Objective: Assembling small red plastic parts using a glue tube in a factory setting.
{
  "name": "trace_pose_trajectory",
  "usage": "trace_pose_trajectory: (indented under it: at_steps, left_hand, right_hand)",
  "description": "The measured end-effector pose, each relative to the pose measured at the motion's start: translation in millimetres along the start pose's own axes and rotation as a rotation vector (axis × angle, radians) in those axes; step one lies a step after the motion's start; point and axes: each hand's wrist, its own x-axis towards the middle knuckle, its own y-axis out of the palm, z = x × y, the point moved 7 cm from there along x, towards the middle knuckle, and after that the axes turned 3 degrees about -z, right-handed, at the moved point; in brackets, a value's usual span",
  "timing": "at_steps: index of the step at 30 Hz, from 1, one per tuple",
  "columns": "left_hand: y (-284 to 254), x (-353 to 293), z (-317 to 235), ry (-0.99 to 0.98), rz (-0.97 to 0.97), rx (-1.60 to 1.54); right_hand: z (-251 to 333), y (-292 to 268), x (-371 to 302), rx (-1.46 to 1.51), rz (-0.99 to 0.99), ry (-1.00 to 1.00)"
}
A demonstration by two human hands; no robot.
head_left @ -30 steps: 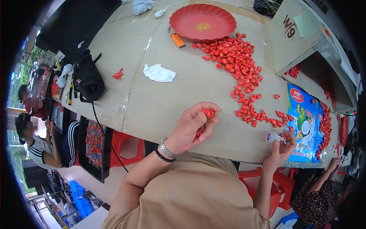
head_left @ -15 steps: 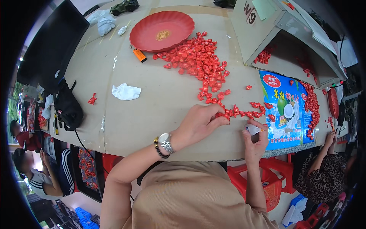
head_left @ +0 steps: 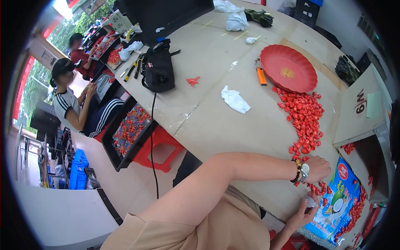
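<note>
My left hand (head_left: pixel 318 169), having shifted closer to the blue poster (head_left: pixel 345 192), is reaching over small red pieces (head_left: pixel 304 121), its grasp unverifiable, while my right hand (head_left: pixel 303 215) is gripping a white bottle (head_left: pixel 310 202).

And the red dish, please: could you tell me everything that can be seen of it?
The dish is round and red, with a fluted rim and a gold emblem at its middle. It looks like plastic. It rests face up on the table, right of the orange lighter; red pieces lie along its near edge, some seemingly touching it.
</note>
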Motion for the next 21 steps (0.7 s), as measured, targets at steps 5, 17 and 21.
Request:
trace_pose_trajectory:
  at_steps: [5,17,21]
  left_hand:
    - [-43.0,-17.2,-8.5,-0.056,-0.212,-0.111]
    - [-106.8,-172.0,60.3,-1.02,-0.794,-2.18]
    - [-102.9,-195.8,56.1,-1.074,-0.906,-2.316]
  right_hand:
    - [2.8,0.7,1.0,-0.005,0.022,-0.016]
    - [9.1,4.5,-1.0,0.094,0.033,-0.098]
    - [34.5,28.0,-4.9,0.17,0.079,-0.123]
